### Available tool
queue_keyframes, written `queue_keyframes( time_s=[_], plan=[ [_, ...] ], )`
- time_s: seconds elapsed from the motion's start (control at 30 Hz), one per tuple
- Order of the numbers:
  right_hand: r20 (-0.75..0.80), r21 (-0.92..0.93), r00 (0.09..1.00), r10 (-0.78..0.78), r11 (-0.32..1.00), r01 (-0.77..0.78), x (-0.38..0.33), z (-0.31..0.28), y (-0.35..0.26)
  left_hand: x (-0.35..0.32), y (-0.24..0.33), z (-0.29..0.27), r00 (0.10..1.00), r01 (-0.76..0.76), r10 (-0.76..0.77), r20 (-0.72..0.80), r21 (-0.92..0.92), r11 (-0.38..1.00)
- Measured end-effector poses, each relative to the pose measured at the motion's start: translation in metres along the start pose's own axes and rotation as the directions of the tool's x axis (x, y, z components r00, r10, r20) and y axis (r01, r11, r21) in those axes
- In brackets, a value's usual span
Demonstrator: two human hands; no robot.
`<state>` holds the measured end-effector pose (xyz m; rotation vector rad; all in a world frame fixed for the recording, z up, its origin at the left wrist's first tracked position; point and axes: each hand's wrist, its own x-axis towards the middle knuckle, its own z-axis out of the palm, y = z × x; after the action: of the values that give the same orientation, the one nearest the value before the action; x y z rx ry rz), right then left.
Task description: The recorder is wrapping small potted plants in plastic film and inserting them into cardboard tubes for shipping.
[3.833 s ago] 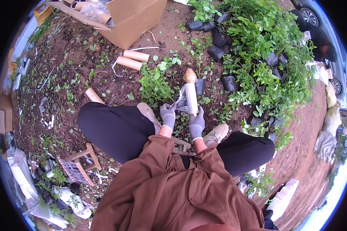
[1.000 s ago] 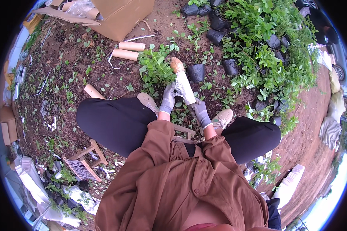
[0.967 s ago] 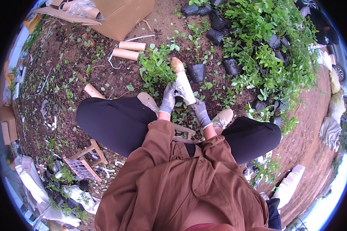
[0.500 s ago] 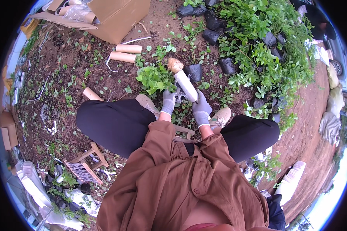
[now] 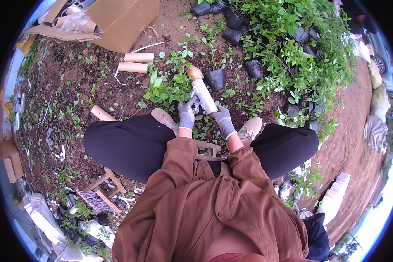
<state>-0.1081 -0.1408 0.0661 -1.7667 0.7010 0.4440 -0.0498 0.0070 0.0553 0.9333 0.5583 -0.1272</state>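
The right hand (image 5: 223, 120), in a grey glove, has its fingers closed on the near end of a pale roll (image 5: 204, 98) that looks wrapped in film. The roll slants away from those fingers, forward and to the left, and its far end meets a rounded golden-brown lump (image 5: 194, 73). The left hand (image 5: 186, 115), gloved alike, has its fingers bent against the roll's left side, where a little crumpled clear film (image 5: 197, 106) shows; whether they pinch the film or only press on the roll, I cannot tell.

Just ahead of the left fingers stands a clump of leafy seedlings (image 5: 168, 88). Ahead of the right fingers, close beside the lump, is a black pot (image 5: 215, 80) with a plant, and a second dark pot (image 5: 253, 69) sits farther to their right. Beyond, a dense mass of green plants (image 5: 297, 56) spreads well to the right of both hands.

Farther ahead and left of the left fingers, two cardboard tubes (image 5: 133, 67) lie side by side on the soil, with an open cardboard box (image 5: 126, 28) past them. Another tan tube (image 5: 102, 112) lies well to the left of those fingers, near the knee.
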Motion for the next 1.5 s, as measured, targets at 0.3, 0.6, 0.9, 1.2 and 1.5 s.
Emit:
queue_keyframes(
  time_s=[0.3, 0.6, 0.9, 1.2, 1.5],
  plan=[
    [-0.258, -0.569, 0.922, -0.288, 0.816, 0.096, -0.033, -0.005, -0.055, 0.003, 0.006, 0.004, 0.993, -0.044, 0.025, 0.118, 0.159, 0.986],
    [0.145, 0.006, 0.982, 0.119, 0.993, -0.121, 0.009, -0.021, -0.047, 0.005, 0.009, 0.012, 0.990, -0.087, 0.062, 0.128, 0.203, 0.975],
    [-0.469, 0.191, 0.854, -0.225, 0.918, 0.347, 0.028, -0.073, -0.111, 0.009, -0.017, 0.005, 0.992, -0.117, 0.100, 0.077, 0.268, 0.956],
    [0.201, 0.590, 0.980, -0.013, 0.800, -0.111, -0.073, -0.023, -0.046, 0.023, -0.019, -0.004, 0.991, -0.106, 0.125, -0.040, 0.315, 0.943],
    [-0.261, -0.449, 0.944, -0.203, 0.891, 0.068, -0.069, 0.013, -0.012, -0.015, 0.003, 0.007, 0.987, 0.059, -0.057, 0.152, -0.010, 0.998]
  ],
)
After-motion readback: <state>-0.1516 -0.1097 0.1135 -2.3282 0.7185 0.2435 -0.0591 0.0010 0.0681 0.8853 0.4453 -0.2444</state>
